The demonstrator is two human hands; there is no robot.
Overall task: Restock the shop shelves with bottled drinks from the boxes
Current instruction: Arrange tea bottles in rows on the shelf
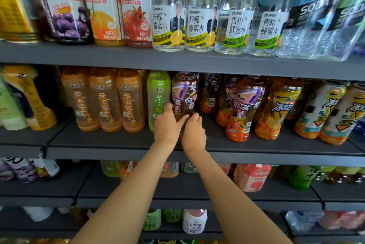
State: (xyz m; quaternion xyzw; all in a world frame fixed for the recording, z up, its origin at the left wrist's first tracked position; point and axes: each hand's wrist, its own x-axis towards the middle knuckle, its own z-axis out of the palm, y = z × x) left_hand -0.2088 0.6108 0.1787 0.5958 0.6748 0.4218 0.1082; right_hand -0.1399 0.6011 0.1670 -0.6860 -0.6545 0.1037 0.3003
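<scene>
As both arms reach into the middle shelf (118,141), a person sets an iced tea bottle (184,93) into the gap between a green jasmine tea bottle (159,95) and a row of matching iced tea bottles (244,105). The left hand (167,125) wraps the lower left side of the bottle, thumb up along its wall, while the right hand (194,131) curls against the base from the right; each grip holds the bottle, and whether its base already sits on the shelf is hidden behind the hands.

Judged from this view, the step in hand is placing one bottle in its lane. The next move would call for seating it upright, sliding it in line with its neighbours, then letting go without knocking the green bottle just beside it.

The bottle is clear plastic filled with amber-brown tea, ribbed near the shoulder, wrapped in a purple and pink label with white characters. It stands near upright, set further back than the front bottles. Orange jasmine tea bottles (106,99) stand to the left; no box is in view.
</scene>
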